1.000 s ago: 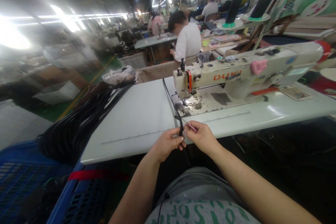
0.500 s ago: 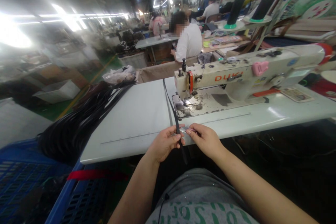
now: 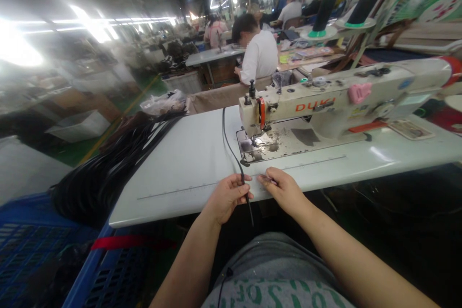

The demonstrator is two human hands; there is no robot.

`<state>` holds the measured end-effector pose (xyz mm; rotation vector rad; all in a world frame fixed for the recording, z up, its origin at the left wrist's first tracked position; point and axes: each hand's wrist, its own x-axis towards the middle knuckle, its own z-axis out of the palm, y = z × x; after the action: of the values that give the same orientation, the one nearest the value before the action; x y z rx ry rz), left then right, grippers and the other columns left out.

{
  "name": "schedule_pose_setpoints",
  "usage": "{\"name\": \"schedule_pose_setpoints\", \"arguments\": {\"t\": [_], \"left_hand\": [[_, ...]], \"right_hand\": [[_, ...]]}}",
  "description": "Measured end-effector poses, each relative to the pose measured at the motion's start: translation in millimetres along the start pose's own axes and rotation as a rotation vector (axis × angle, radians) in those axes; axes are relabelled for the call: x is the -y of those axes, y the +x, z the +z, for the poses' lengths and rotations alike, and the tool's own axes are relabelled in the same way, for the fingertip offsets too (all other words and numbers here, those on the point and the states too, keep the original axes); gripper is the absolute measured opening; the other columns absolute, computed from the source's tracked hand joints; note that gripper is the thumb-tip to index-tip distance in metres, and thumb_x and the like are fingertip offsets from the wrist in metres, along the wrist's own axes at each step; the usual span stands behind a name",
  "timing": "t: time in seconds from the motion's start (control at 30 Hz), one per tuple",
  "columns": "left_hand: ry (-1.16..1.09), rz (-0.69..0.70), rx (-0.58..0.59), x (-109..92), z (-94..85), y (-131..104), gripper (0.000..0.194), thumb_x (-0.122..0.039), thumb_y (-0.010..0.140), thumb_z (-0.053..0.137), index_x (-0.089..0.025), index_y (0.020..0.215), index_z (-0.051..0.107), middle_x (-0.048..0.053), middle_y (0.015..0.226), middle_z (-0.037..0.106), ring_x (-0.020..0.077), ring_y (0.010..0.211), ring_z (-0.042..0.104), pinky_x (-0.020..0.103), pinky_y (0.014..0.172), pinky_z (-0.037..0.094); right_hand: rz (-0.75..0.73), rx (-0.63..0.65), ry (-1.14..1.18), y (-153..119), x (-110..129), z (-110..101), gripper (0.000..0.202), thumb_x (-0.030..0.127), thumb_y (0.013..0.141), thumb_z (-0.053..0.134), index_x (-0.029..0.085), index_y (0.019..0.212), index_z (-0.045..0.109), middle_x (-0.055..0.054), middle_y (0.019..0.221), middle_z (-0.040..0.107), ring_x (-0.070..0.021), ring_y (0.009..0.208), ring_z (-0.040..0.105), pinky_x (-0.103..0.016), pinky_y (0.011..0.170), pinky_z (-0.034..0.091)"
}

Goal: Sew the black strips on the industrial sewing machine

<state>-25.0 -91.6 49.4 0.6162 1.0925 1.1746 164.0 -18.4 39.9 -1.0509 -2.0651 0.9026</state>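
My left hand (image 3: 231, 193) is closed, pinching a narrow black strap (image 3: 234, 154) between thumb and fingers just over the table's front edge. From there the strap runs back across the tabletop, left of the sewing machine's needle area, and a short end hangs below my fingers. A few centimetres to the right, my right hand (image 3: 283, 186) is closed around small thread snips (image 3: 267, 179). Only a bit of pinkish handle and a dark metal part show; my fingers hide the rest. The snips are apart from the strap.
A white sewing machine (image 3: 299, 106) stands on the pale table (image 3: 187, 154). Many black straps (image 3: 104, 178) hang off the table's left end above a blue basket (image 3: 90, 269). Two thread cones (image 3: 325, 12) rise behind the machine. A person in white (image 3: 260, 53) sits beyond.
My right hand has drawn slightly right, taking the snips away from the strap. The strap has turned edge-on and looks thinner; its middle has shifted left. My left hand stays in place.
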Motion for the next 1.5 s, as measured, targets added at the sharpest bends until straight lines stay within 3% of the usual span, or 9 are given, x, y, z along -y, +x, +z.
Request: {"name": "schedule_pose_setpoints", "arguments": {"t": [0.13, 0.2, 0.4, 0.6, 0.83, 0.97, 1.03, 1.27, 1.5], "left_hand": [[-0.029, 0.050, -0.150, 3, 2.8, 9, 0.056, -0.053, 0.062, 0.094, -0.014, 0.087, 0.063, -0.001, 0.070, 0.062, 0.0114, 0.061, 0.064, 0.016, 0.047, 0.035], [-0.027, 0.065, -0.172, 5, 5.0, 13, 0.054, -0.056, 0.066, 0.091, -0.014, 0.083, 0.063, 0.000, 0.069, 0.062, 0.0107, 0.061, 0.062, 0.017, 0.050, 0.038], [0.093, 0.163, -0.067, 6, 4.4, 29, 0.046, -0.059, 0.079, 0.079, -0.013, 0.083, 0.070, 0.004, 0.076, 0.067, 0.0147, 0.071, 0.061, 0.026, 0.069, 0.050], [0.965, 0.588, 0.046, -4, -10.1, 68, 0.041, -0.044, 0.096, 0.056, -0.019, 0.125, 0.070, 0.014, 0.142, 0.063, 0.0302, 0.139, 0.051, 0.047, 0.123, 0.033], [1.632, 0.506, 0.122, -3, -19.7, 95, 0.077, -0.058, 0.095, 0.055, -0.019, 0.159, 0.039, 0.015, 0.169, 0.031, 0.0352, 0.159, 0.019, 0.061, 0.129, 0.011], [1.727, 0.370, -0.299, -9, -38.6, 101, 0.080, -0.063, 0.099, 0.045, -0.014, 0.161, 0.035, 0.019, 0.170, 0.023, 0.0382, 0.160, 0.015, 0.064, 0.128, 0.008], [1.726, 0.358, -0.370, -10, -42.1, 102, 0.080, -0.063, 0.099, 0.044, -0.011, 0.160, 0.034, 0.021, 0.170, 0.022, 0.0390, 0.160, 0.014, 0.063, 0.128, 0.010], [1.641, 0.613, -0.090, -7, -20.0, 117, 0.071, -0.037, 0.098, 0.052, -0.009, 0.160, 0.030, 0.023, 0.167, 0.030, 0.0354, 0.159, 0.022, 0.057, 0.129, 0.019], [1.606, 0.670, -0.077, 0, -22.4, 121, 0.059, -0.032, 0.100, 0.052, -0.006, 0.152, 0.042, 0.025, 0.160, 0.042, 0.0337, 0.152, 0.038, 0.052, 0.127, 0.029]], "right_hand": [[-0.279, 0.018, 0.025, -7, 2, 0, 0.026, 0.020, 0.101, 0.044, 0.021, 0.098, 0.070, -0.005, 0.093, 0.065, -0.0167, 0.085, 0.064, -0.029, 0.078, 0.054], [-0.456, 0.046, -0.057, -11, 5, 0, 0.042, 0.008, 0.095, 0.044, 0.025, 0.122, 0.070, -0.008, 0.115, 0.067, -0.0168, 0.097, 0.067, -0.030, 0.084, 0.057], [-0.763, 0.034, -0.310, -13, 1, -2, 0.038, 0.014, 0.102, 0.052, 0.023, 0.137, 0.065, -0.012, 0.127, 0.072, -0.0217, 0.115, 0.070, -0.032, 0.090, 0.062], [-0.680, -0.064, -0.346, 4, -14, -17, 0.067, 0.004, 0.098, 0.045, 0.026, 0.161, 0.040, -0.014, 0.144, 0.063, -0.0228, 0.127, 0.065, -0.036, 0.103, 0.059], [-0.647, -0.004, -0.450, 13, -25, -26, 0.070, 0.003, 0.096, 0.044, 0.024, 0.162, 0.038, -0.015, 0.147, 0.060, -0.0242, 0.133, 0.062, -0.039, 0.107, 0.058], [-0.633, -0.027, -0.472, 10, -29, -27, 0.070, 0.004, 0.095, 0.047, 0.025, 0.161, 0.039, -0.014, 0.146, 0.062, -0.0238, 0.129, 0.065, -0.038, 0.104, 0.059], [-0.637, -0.022, -0.478, 10, -30, -27, 0.069, 0.005, 0.096, 0.048, 0.024, 0.161, 0.040, -0.014, 0.146, 0.062, -0.0240, 0.128, 0.065, -0.039, 0.104, 0.059], [-0.656, -0.012, -0.533, 23, -33, -20, 0.061, 0.006, 0.098, 0.046, 0.021, 0.158, 0.045, -0.015, 0.146, 0.062, -0.0233, 0.128, 0.064, -0.037, 0.105, 0.058], [-0.634, 0.060, -0.648, 28, -42, -23, 0.046, 0.007, 0.098, 0.050, 0.018, 0.141, 0.063, -0.013, 0.137, 0.069, -0.0236, 0.125, 0.066, -0.037, 0.100, 0.060]]}}
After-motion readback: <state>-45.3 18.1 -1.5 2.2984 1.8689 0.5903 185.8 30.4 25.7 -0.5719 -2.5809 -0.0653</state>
